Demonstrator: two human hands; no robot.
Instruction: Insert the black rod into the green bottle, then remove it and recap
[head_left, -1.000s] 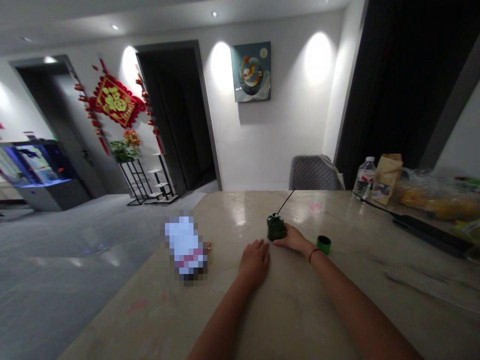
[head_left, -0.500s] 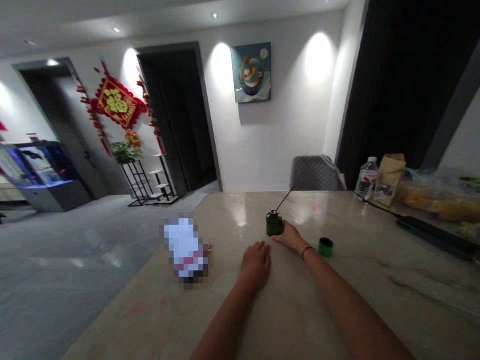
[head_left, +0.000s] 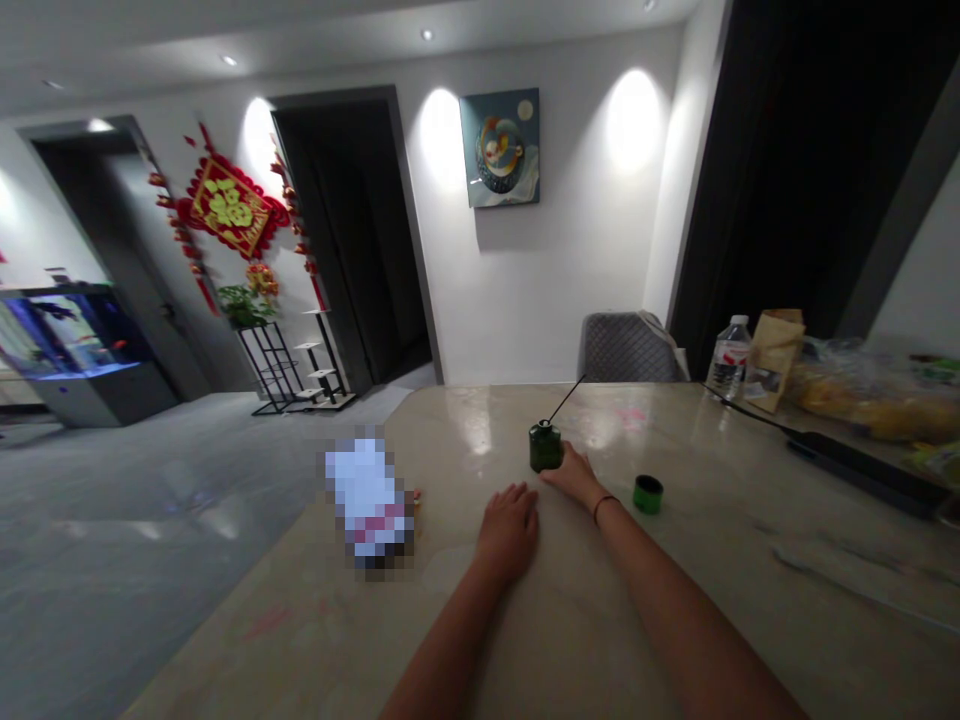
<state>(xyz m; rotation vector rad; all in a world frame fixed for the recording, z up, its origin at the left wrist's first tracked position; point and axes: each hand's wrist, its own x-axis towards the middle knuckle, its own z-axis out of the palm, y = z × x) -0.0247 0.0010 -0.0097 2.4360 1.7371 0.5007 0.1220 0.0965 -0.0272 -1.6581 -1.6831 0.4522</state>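
Observation:
A small dark green glass bottle (head_left: 545, 449) stands upright on the table, with a thin dark stick (head_left: 566, 400) leaning out of its neck to the right. My right hand (head_left: 573, 474) is round the bottle's right side near its base, thumb in front; the other fingers are partly hidden. Closer to me, my left hand (head_left: 510, 530) lies flat on the tabletop with its fingers stretched out, holding nothing. To the right of my right wrist sits a short green ring-shaped piece (head_left: 648, 496) with a dark opening.
The stone-patterned table (head_left: 600, 620) carries a blurred-out flat object (head_left: 371, 505) at left. A water bottle (head_left: 729, 358), a paper bag (head_left: 774, 358), plastic bags (head_left: 870, 395) and a long black device (head_left: 862, 470) lie at right. Beyond the far edge is a grey chair (head_left: 630, 348).
The whole view has shifted very slightly to the left. Both hands, the bottle and the green ring-shaped piece keep their places on the table.

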